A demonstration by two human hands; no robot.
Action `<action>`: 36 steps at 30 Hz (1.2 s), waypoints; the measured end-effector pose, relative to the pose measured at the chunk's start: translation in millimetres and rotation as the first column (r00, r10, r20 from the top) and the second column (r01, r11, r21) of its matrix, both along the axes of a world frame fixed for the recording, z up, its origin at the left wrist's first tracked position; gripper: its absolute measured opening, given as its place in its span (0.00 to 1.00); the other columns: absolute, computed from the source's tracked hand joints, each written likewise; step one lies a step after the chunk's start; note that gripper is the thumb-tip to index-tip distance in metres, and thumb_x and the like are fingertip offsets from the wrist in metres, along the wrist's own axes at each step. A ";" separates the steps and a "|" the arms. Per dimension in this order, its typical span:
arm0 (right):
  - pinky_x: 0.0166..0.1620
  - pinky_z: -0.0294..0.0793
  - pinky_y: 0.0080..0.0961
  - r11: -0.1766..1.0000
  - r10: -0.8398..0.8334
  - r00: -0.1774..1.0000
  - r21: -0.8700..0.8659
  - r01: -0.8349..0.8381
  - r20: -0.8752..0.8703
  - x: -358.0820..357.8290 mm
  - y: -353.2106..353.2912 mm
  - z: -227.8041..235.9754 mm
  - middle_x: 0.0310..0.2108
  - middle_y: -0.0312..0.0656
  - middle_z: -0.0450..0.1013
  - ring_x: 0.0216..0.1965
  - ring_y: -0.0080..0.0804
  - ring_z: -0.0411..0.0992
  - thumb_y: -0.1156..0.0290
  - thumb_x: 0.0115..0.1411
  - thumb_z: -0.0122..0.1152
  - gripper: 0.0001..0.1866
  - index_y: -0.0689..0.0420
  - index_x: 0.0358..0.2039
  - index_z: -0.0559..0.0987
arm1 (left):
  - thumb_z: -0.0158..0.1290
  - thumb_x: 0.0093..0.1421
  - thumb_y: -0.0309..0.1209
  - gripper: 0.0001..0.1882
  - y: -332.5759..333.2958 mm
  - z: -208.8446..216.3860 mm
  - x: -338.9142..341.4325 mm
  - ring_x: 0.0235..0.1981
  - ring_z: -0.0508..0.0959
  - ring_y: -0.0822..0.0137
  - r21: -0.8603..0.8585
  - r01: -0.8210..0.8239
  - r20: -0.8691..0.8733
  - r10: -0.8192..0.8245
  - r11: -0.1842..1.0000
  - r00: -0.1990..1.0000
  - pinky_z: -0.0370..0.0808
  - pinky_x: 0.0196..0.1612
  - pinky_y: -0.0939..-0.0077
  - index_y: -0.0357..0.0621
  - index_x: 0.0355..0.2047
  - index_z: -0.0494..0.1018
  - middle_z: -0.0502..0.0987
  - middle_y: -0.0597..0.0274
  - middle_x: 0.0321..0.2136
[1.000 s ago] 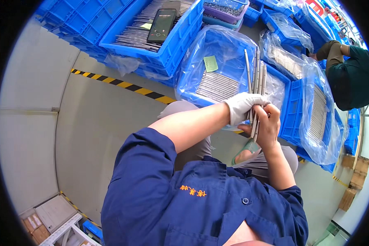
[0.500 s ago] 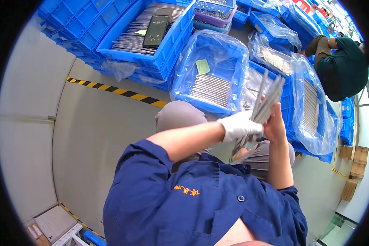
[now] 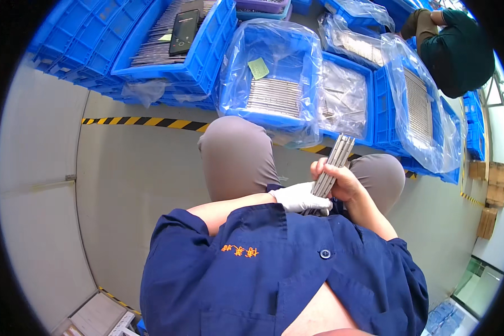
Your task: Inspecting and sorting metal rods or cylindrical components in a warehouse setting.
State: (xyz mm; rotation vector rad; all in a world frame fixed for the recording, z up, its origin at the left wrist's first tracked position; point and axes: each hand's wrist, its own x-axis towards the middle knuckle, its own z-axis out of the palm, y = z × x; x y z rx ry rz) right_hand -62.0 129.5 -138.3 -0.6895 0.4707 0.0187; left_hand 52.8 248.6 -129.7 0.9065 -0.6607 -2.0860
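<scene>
Grey metal rods [image 3: 325,182] — bundled, tilted, near the shirt [image 3: 297,252]. Bare right hand [image 3: 346,185] wraps them partway up; gloved left hand [image 3: 298,197] is curled round the near end (fingers partly hidden, tightness unclear). Uneven squeeze could let one slide out — onto the floor [image 3: 291,165].

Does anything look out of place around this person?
A dark phone lies on top of the metal rods in a blue crate, which seems an odd spot among parts. Also, the left hand wears a white glove while the right hand is bare, though both hold the rod bundle.
</scene>
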 end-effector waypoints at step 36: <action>0.21 0.57 0.13 0.738 -0.627 0.773 -0.247 0.628 0.093 57.8 -128.8 72.6 0.22 0.33 0.61 0.20 0.17 0.58 0.50 0.50 0.56 0.23 0.57 0.37 0.69 | 0.47 0.54 0.40 0.12 -100.6 62.5 78.6 0.16 0.62 0.79 -0.108 -0.296 0.374 0.315 0.949 0.872 0.59 0.18 0.84 0.46 0.22 0.68 0.63 0.72 0.14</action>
